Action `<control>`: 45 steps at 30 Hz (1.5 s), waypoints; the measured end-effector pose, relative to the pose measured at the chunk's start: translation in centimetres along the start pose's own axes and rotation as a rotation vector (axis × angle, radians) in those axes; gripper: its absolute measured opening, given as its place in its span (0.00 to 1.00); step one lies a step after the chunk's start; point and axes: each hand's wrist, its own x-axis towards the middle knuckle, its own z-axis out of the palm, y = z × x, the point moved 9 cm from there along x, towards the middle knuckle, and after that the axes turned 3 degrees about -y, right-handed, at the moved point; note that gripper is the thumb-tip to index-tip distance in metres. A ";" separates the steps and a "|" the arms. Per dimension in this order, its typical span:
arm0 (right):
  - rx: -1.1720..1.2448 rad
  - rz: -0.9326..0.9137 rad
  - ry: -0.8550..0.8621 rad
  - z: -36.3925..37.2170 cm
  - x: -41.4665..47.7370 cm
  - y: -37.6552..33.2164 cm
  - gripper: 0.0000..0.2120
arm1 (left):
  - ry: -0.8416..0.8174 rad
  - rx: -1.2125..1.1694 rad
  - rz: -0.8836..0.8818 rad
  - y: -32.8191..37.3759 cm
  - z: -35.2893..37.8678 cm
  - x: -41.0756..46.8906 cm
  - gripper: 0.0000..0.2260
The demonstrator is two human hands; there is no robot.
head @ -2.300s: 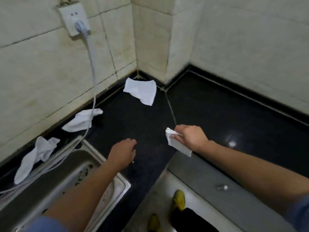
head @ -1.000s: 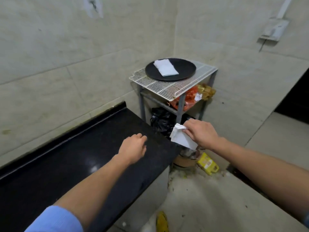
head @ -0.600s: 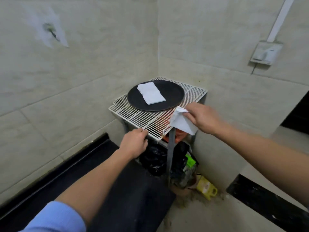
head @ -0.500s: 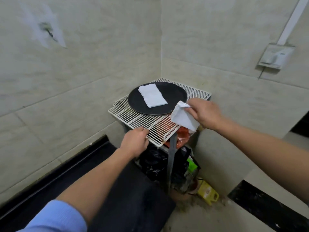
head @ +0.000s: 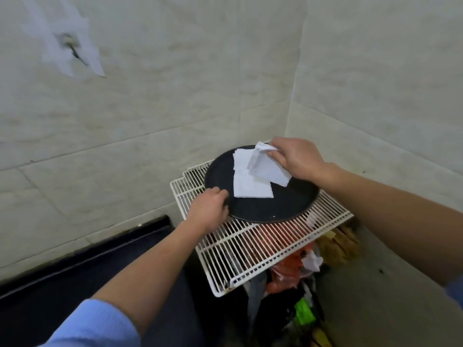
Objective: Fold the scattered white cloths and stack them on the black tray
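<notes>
Right hand [head: 298,159] is pinching the held cloth [head: 269,169], a folded white one, by its top corner, with thumb and fingers curled round it. Held cloth is hanging down and to the left of that hand, over the far half of the black tray [head: 275,206]. Its lower edge is overlapping the flat cloth [head: 248,187]; can't tell if the two are touching.

Flat cloth is lying folded on the tray, below and left of the right hand, just right of the left hand.

Left hand [head: 209,210] is curling its fingers onto the tray's near-left rim and looks to be gripping it; the fingertips are partly hidden by the hand itself. Blue sleeve [head: 92,326] is showing on that arm.

Tray is sitting on a white wire shelf [head: 250,246] directly under both hands, in the corner of the tiled wall [head: 175,96]. Black table [head: 75,284] is running below and left of the left forearm, its end meeting the shelf.

Under the shelf, below the right forearm, an orange bag [head: 285,269], dark bags and something green [head: 304,314] are sitting; too cluttered to tell more
</notes>
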 end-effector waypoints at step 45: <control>0.094 -0.273 -0.069 11.2 6.2 -8.6 0.16 | 0.175 -0.002 -0.211 -5.2 -0.1 -5.8 0.13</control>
